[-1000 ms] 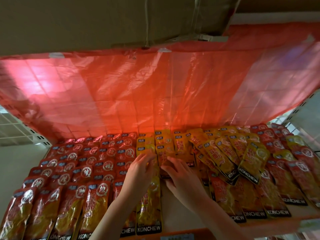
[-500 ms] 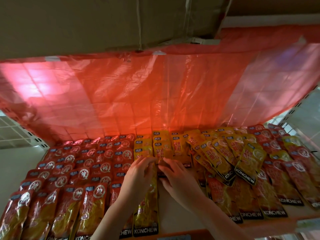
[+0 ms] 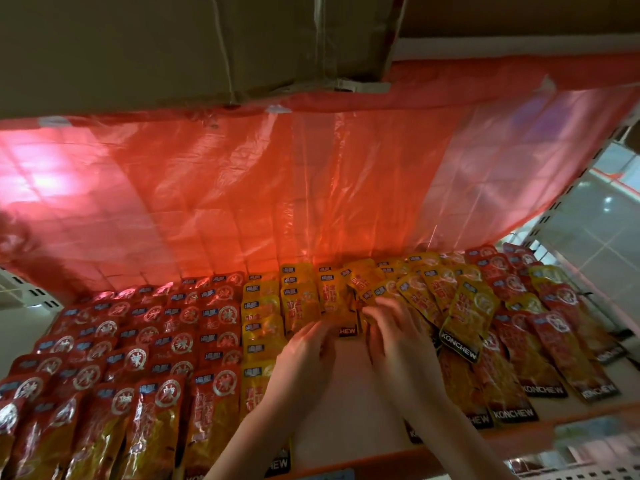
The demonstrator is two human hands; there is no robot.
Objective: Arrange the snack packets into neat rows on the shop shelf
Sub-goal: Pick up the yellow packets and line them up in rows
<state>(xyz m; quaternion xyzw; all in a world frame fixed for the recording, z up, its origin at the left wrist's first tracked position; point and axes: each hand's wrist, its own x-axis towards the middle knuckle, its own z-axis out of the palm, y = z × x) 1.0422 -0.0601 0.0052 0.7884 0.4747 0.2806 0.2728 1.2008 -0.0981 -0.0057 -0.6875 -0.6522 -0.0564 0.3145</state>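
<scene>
Head view, the only cam: we're mid-task, working the centre of the shelf (image 3: 349,407) where a bare strip runs front to back between the tidy yellow column (image 3: 259,327) on the left & the messy fanned yellow packets (image 3: 433,299) on the right. The red packets (image 3: 138,358) at far left already sit in neat overlapping rows; red ones at far right look roughly laid too.

Both hands meet at the back of the bare strip. Our left hand (image 3: 304,358) has fingers curled at the lower edge of a yellow packet stack (image 3: 341,306), prob. pinching it, though the exact grip is partly hidden. Our right hand (image 3: 394,341) lies fingers half-bent over the near ends of the fanned packets; can't tell if it grips one or just presses.

Step in hand, as we judge it: squaring up the next yellow row. Next move likely calls for pulling the skewed packets square w/ the neat column, then filling the bare strip toward the front.

Orientation: neat packets lie flat, long axis front-to-back, KONCHEW end toward us. The fanned ones are tilted, tops leaning back-left, bottoms to the front-right.
</scene>
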